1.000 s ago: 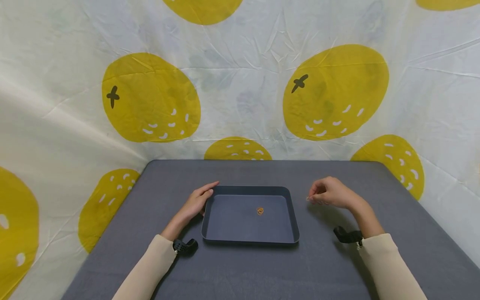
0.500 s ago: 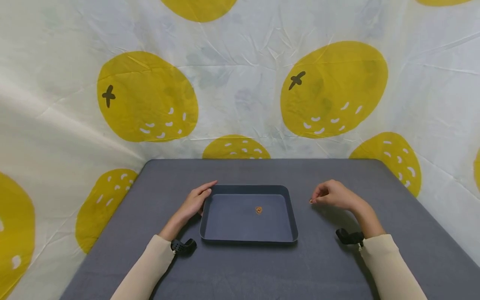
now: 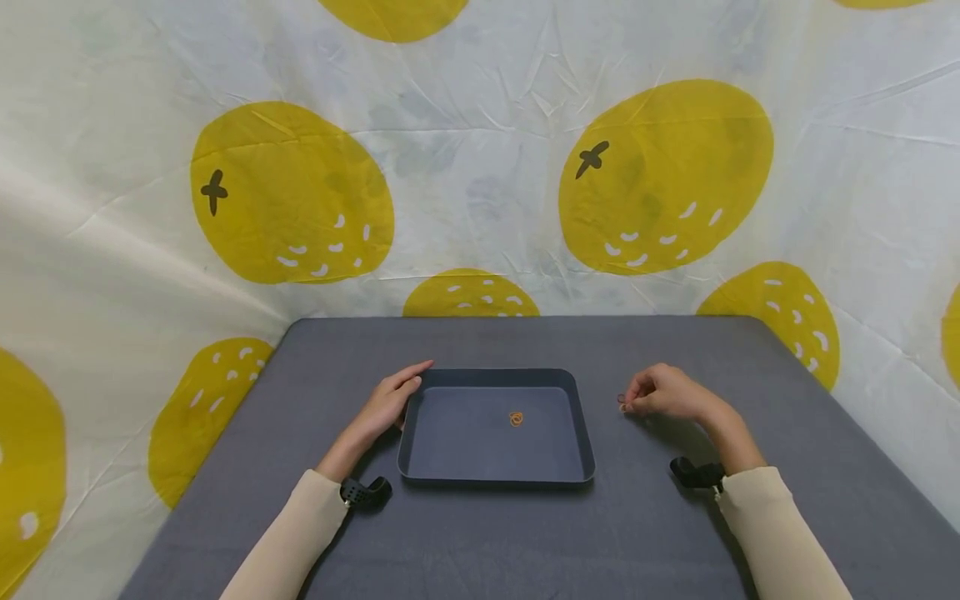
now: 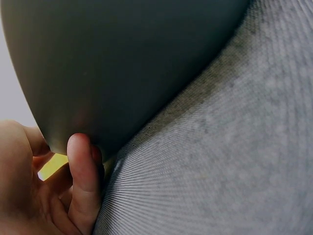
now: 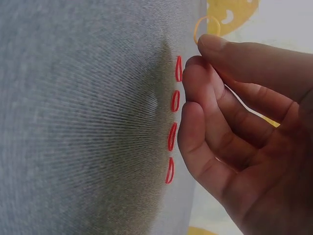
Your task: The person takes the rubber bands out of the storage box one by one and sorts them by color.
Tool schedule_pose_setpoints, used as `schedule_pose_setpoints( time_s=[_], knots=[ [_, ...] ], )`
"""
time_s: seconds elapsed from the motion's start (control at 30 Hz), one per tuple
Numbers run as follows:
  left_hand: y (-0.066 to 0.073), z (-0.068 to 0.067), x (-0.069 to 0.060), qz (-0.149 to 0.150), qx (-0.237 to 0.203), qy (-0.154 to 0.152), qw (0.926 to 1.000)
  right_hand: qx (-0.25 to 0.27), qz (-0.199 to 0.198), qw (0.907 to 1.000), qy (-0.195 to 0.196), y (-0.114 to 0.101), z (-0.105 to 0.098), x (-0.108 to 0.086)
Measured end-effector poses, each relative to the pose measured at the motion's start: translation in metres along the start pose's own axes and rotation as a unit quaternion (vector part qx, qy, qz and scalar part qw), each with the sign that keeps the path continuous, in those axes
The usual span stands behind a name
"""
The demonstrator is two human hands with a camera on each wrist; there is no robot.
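Note:
A dark grey rectangular tray (image 3: 465, 442) sits on the table, with a small bunch of orange rubber bands (image 3: 516, 419) in it. My left hand (image 3: 386, 404) holds the tray's far left side, thumb at the rim; in the left wrist view, a finger (image 4: 81, 161) touches the outer wall. To the right of the tray, my right hand (image 3: 667, 392) hovers low over the table. Its thumb and forefinger pinch a yellow-orange rubber band (image 5: 195, 30), best seen in the right wrist view. Several red loops (image 5: 171, 137) appear in a row beside its fingertips.
A grey cloth covers the table (image 3: 495, 542). Behind it and at the sides hangs a white curtain (image 3: 480, 192) printed with large yellow fruit. Each wrist wears a black camera band (image 3: 366, 493).
My right hand has shifted slightly right and toward me, and a small ring now shows at its fingertips. The left hand stays at the tray. The head view has drifted a little.

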State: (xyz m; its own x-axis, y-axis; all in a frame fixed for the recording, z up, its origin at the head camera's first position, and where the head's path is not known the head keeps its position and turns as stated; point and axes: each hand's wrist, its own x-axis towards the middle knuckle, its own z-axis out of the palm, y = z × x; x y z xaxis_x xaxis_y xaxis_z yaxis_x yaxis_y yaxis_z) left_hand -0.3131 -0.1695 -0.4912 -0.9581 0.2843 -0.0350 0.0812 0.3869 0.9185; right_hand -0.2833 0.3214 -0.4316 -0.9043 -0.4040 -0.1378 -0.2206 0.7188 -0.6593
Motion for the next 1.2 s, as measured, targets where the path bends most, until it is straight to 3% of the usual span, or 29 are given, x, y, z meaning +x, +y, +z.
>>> schedule_pose_setpoints(
  time_s=[0.47,1.0,1.2],
  knots=[
    [-0.0022,-0.0015,0.0019,0.003,-0.010,-0.007,0.9999,-0.011,0.007,0.9998,-0.012,0.0008,0.0042,0.0032],
    [0.0048,-0.0004,0.0002,-0.009,-0.017,-0.010,0.9998,-0.033,0.026,0.9991,0.009,-0.0011,0.0080,0.0038],
    [0.0016,0.0001,0.0000,-0.002,-0.018,-0.003,0.9998,-0.034,0.036,0.9987,0.011,-0.0020,0.0086,0.0040]
  ],
)
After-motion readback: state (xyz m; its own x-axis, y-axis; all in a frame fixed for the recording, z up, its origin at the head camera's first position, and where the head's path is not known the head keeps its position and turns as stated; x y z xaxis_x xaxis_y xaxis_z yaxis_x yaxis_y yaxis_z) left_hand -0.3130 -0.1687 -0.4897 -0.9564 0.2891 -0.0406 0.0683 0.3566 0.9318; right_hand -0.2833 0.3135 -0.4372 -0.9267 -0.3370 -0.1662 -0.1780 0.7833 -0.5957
